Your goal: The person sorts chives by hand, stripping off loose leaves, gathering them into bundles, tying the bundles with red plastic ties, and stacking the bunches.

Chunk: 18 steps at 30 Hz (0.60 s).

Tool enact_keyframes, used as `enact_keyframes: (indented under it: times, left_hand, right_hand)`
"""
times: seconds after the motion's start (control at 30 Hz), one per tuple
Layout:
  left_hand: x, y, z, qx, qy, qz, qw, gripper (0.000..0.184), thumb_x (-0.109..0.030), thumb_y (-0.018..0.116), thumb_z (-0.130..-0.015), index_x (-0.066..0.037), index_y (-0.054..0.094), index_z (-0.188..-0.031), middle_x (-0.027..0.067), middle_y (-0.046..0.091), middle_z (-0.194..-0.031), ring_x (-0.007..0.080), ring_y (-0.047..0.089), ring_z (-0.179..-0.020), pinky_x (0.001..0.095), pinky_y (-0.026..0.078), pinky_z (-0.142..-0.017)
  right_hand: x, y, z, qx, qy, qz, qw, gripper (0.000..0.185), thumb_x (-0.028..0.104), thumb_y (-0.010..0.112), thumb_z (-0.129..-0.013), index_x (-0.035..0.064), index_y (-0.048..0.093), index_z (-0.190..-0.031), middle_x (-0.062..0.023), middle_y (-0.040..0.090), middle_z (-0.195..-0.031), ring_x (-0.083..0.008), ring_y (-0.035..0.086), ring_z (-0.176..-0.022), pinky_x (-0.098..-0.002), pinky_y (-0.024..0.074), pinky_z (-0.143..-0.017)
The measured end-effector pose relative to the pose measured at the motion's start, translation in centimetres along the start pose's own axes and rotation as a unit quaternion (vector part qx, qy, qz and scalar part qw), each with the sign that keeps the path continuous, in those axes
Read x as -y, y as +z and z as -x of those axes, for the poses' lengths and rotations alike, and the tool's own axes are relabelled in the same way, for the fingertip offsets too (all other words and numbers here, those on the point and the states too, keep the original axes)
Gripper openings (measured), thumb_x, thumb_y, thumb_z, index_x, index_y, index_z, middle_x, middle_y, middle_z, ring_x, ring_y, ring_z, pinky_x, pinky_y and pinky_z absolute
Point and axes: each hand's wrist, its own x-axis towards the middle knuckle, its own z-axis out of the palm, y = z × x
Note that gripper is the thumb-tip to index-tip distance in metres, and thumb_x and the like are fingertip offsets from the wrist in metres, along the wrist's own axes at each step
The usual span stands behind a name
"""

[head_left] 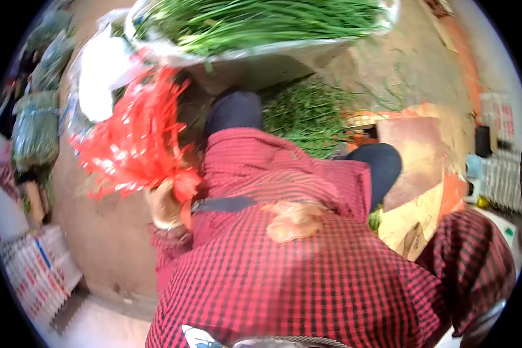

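Note:
My left hand (165,204) is closed around the gathered end of a bundle of red plastic strips (130,136). The strips fan out up and to the left from my fist, beside my knee. On the right, my bent arm shows only its checked sleeve (472,261); the right hand itself is out of sight. A pale orange, crumpled-looking patch (294,221) lies on the front of my red checked clothing, and I cannot make out what it is. Long green stalks (272,20) fill a plastic-lined holder (261,49) in front of me.
Loose green trimmings (307,113) lie on the floor past my knees. A reddish-brown board (409,153) rests at the right. Wrapped green bundles (36,130) and a white stack with red print (40,272) stand at the left. A white plastic bag (98,75) sits behind the strips.

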Motion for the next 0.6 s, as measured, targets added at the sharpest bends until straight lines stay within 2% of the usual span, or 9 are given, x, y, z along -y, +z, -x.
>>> enact_keyframes:
  times: [0.13,0.23,0.33,0.37,0.4,0.43,0.5,0.53,0.6]
  left_hand:
    - [-2.1,4.1,-0.3,0.155,-0.078,0.024,0.985,0.048,-0.014,0.062,-0.087,0.002,0.048,-0.130,0.0169,0.059,-0.123,0.0298,0.061,-0.105,0.0416,0.050,-0.091]
    - [-1.2,9.6,-2.6,0.315,0.068,-0.189,0.927,0.051,-0.016,0.061,-0.089,0.003,0.046,-0.133,0.0177,0.055,-0.130,0.0313,0.057,-0.113,0.0423,0.047,-0.097]
    - [0.2,14.7,-3.9,0.427,-0.001,-0.289,0.857,0.042,-0.008,0.055,-0.094,0.000,0.047,-0.134,0.0114,0.056,-0.130,0.0209,0.057,-0.114,0.0367,0.046,-0.098]
    - [0.2,16.9,-3.8,0.465,0.103,-0.417,0.774,0.036,-0.008,0.054,-0.096,0.000,0.053,-0.130,0.0092,0.059,-0.127,0.0192,0.059,-0.112,0.0350,0.047,-0.096]
    - [0.2,19.2,-3.7,0.477,0.218,-0.522,0.672,0.031,-0.009,0.052,-0.097,0.000,0.058,-0.126,0.0071,0.062,-0.124,0.0175,0.061,-0.109,0.0333,0.049,-0.095]
    - [0.3,21.9,-3.6,0.522,0.387,-0.588,0.481,0.029,-0.008,0.052,-0.097,0.000,0.061,-0.123,0.0062,0.065,-0.119,0.0178,0.062,-0.107,0.0327,0.049,-0.093]
    - [4.2,24.9,-3.8,0.585,-0.048,-0.451,0.672,0.030,-0.014,0.056,-0.096,-0.001,0.060,-0.123,0.0049,0.066,-0.112,0.0177,0.062,-0.099,0.0309,0.049,-0.088]
    - [7.0,25.1,-2.0,0.586,-0.058,-0.399,0.703,0.030,-0.017,0.057,-0.096,-0.001,0.061,-0.121,0.0041,0.065,-0.110,0.0162,0.061,-0.096,0.0302,0.049,-0.085]
    - [10.7,25.4,-1.5,0.575,-0.155,-0.329,0.733,0.031,-0.022,0.060,-0.096,0.000,0.061,-0.119,0.0029,0.064,-0.108,0.0131,0.059,-0.094,0.0291,0.048,-0.084]
  right_hand:
    - [1.7,-2.2,1.2,-0.205,0.021,-0.030,0.978,0.035,0.024,0.068,-0.089,-0.0062,0.064,-0.105,-0.0107,0.069,-0.096,-0.0183,0.065,-0.089,-0.0311,0.0520,-0.080]
    - [2.7,-3.8,2.4,-0.378,0.006,-0.110,0.919,0.036,0.025,0.068,-0.089,-0.0064,0.064,-0.105,-0.0108,0.069,-0.096,-0.0183,0.065,-0.089,-0.0313,0.0522,-0.080]
    - [-1.3,-1.8,3.8,-0.238,0.198,-0.131,0.942,0.036,0.026,0.068,-0.090,-0.0065,0.064,-0.104,-0.0108,0.069,-0.096,-0.0184,0.065,-0.089,-0.0315,0.0523,-0.080]
    - [-4.2,0.0,4.6,-0.080,0.285,-0.096,0.950,0.048,0.033,0.068,-0.090,-0.0077,0.061,-0.114,-0.0124,0.068,-0.106,-0.0220,0.062,-0.104,-0.0346,0.0489,-0.091]
    - [-7.6,3.4,6.4,-0.073,0.248,-0.149,0.954,0.051,0.036,0.067,-0.089,-0.0056,0.059,-0.117,-0.0118,0.068,-0.104,-0.0207,0.062,-0.101,-0.0325,0.0488,-0.089]
    - [-10.5,6.5,7.6,-0.063,0.211,-0.205,0.954,0.054,0.038,0.067,-0.089,-0.0034,0.058,-0.121,-0.0111,0.068,-0.103,-0.0194,0.063,-0.099,-0.0304,0.0487,-0.087]
    - [-12.7,7.8,9.6,-0.001,0.222,-0.464,0.857,0.054,0.034,0.067,-0.089,-0.0012,0.054,-0.128,-0.0110,0.066,-0.111,-0.0218,0.061,-0.105,-0.0332,0.0468,-0.091]
    - [-10.3,9.4,11.5,-0.152,0.258,-0.610,0.734,0.051,0.030,0.065,-0.089,0.0010,0.054,-0.130,-0.0111,0.062,-0.120,-0.0214,0.058,-0.112,-0.0336,0.0453,-0.094]
    - [-10.7,9.7,10.9,-0.240,0.193,-0.653,0.692,0.050,0.028,0.064,-0.090,0.0013,0.053,-0.131,-0.0113,0.061,-0.122,-0.0223,0.058,-0.113,-0.0354,0.0448,-0.097]
